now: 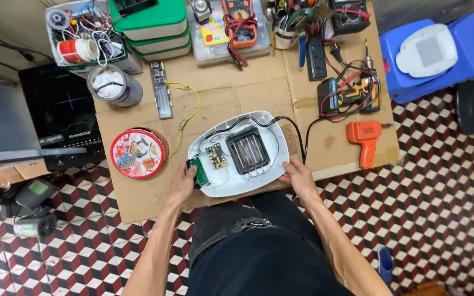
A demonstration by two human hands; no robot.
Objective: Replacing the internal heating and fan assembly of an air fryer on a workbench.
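Resting between both hands' fingers, white opened appliance shell.

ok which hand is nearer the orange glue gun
Right. The right hand holds the open white casing's right edge, just left of the orange glue gun; the left hand is at the casing's far left edge.

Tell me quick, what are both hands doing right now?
Left hand: gripping the left edge of the opened white appliance shell.
Right hand: gripping the shell's right edge.
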